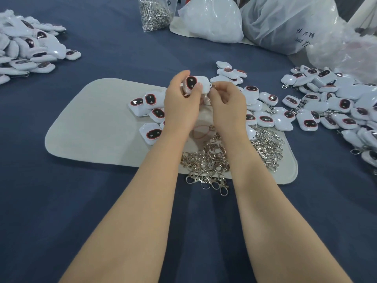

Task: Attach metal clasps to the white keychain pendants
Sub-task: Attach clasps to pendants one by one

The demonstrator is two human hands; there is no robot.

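White pendant (193, 84) gripped face-up in curled fingers of left hand (181, 105) above grey mat (91, 119), loop corner turned toward right hand (226, 101) for access, fingertips there pinching apparently a clasp (212, 86), mostly hidden; loose clasps (206, 160) heaped near wrists, within reach.

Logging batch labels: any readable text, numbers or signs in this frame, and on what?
"96": start of the upper of two handwritten lines on the translucent bag, far right; possibly upside down, the rest illegible.
Dark mark on the clear bag of clasps: too blurred to read.
Pendant gripped by the left hand, right hand pinching at its corner: dark face, light dots, no lettering.
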